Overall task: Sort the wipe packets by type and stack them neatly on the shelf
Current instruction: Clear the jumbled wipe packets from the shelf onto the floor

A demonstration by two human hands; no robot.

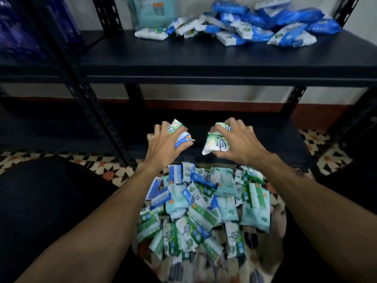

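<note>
Wipe packets [214,144] are bunched in both your hands. The fingers [158,129] of your left hand [165,144] are curled tight round a small clutch of them, with a blue-and-white packet [182,138] sticking out by the thumb and a green-topped one above it. The fingers of your right hand [238,141] are curled the same way, squeezing green-and-white packets with "Pine" printed on the lowest. The two hands are level and near each other but not touching, in front of the dark lower shelf [265,139].

At 6 o'clock from your hands, between your forearms, the unsorted pile [204,201] lies on the patterned tile floor [114,170], with green, teal and blue packets mixed together. At 12 o'clock is the black upper shelf [183,52]. On it, toward 1 o'clock, is a loose heap of blue packets [255,25]. A larger teal pack [153,11] stands against the wall at 12 o'clock. Purple packs [16,33] show at 10 o'clock, blurred.
</note>
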